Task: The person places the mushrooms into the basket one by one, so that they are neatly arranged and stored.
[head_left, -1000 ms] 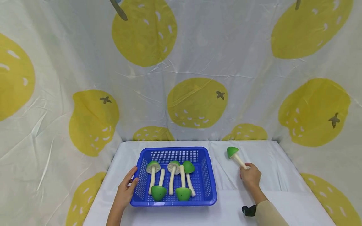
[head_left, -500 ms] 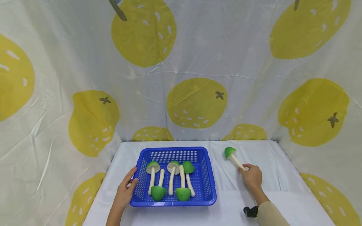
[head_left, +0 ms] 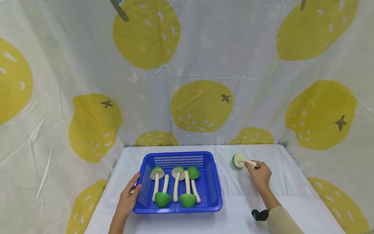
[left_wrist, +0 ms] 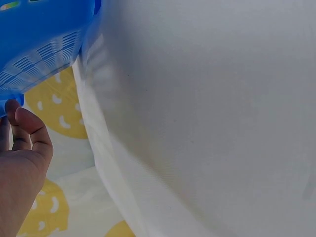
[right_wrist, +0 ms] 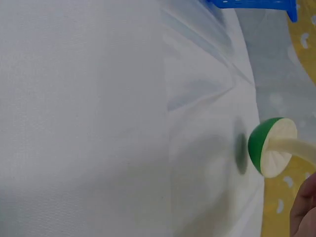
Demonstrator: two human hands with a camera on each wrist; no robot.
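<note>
While left hand (head_left: pixel 127 200) rests flat on basket (head_left: pixel 210 182) | right hand (head_left: pixel 259 175) raised, grip pinching mushroom (head_left: pixel 240 160) stem

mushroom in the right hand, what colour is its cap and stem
The mushroom has a green cap with a cream underside and a cream stem, held by the right hand. Clearest in the right wrist view.

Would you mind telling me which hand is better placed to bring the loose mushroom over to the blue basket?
The right hand: it already pinches the stem of the green mushroom, lifted off the table. The left hand rests against the blue basket, probably steadying it.
</note>
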